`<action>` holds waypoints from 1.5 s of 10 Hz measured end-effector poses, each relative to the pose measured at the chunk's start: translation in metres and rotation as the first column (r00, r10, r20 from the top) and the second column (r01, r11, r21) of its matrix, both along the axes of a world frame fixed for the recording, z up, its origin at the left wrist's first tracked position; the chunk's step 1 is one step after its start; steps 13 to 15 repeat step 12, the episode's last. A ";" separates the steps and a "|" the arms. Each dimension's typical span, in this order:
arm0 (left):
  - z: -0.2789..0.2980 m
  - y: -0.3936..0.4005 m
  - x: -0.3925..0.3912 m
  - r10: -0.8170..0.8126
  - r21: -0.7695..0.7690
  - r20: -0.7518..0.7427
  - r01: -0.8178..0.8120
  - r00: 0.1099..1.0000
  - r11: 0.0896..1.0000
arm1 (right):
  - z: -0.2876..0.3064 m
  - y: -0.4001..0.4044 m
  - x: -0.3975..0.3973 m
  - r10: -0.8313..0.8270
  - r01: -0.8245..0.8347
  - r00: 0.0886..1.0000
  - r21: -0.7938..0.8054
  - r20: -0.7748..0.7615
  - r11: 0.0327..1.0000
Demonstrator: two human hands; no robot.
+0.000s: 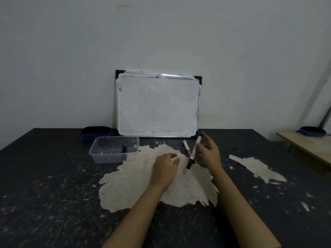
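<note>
dark and badly scuffed, the surface (53, 194) runs back to a plain pale wall (161, 33), where a small whiteboard (157, 106) with black corner caps leans upright. a large pale patch (136, 187) of worn coating spreads across the middle of the surface, and a smaller one (258, 167) lies off to the right.

the person's right hand (208, 154) pinches a whiteboard marker (192, 157) between thumb and fingers, the other fingers spread loosely behind it. the marker is tilted, its dark lower end down near the pale patch and its upper end pointing toward the whiteboard's bottom right corner. a second marker (186, 148) lies on the surface just left of the held one, and the two look crossed near their lower ends.

the left hand (165, 169) rests palm down on the pale patch, fingers relaxed and holding nothing, a little left of both markers.

further left stands a clear plastic container (100, 154) with a small black piece (124, 149) inside, and a dark blue tray (95, 132) sits just behind it. at the far right edge is a light wooden bench (308, 149).
</note>
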State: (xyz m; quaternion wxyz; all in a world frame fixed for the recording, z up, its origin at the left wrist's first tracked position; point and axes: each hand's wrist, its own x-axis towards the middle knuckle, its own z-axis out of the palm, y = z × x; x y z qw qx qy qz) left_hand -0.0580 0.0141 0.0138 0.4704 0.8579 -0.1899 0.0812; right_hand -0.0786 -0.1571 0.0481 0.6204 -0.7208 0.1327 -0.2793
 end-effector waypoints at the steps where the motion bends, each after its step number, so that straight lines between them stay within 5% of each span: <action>1: -0.009 -0.006 0.009 0.039 0.242 0.115 -0.066 0.993 0.968 | 0.000 -0.027 0.017 -0.086 0.074 0.990 -0.107 -0.116 0.991; 4: -0.020 -0.014 0.018 0.085 0.433 0.072 -0.108 0.994 0.895 | -0.005 -0.044 0.068 -0.162 0.050 0.949 -0.376 -0.270 0.925; 7: -0.020 -0.016 0.018 0.097 0.416 0.086 -0.124 0.992 0.901 | -0.015 -0.038 0.084 -0.191 0.045 0.924 -0.402 -0.332 0.915; 12: -0.013 -0.010 0.016 0.067 0.464 -0.002 -0.059 0.998 0.884 | -0.002 0.000 0.052 -0.172 0.082 0.979 -0.572 -0.106 0.816; 15: -0.013 -0.010 0.016 0.067 0.464 -0.002 -0.059 0.998 0.884 | -0.002 0.000 0.052 -0.172 0.082 0.979 -0.572 -0.106 0.816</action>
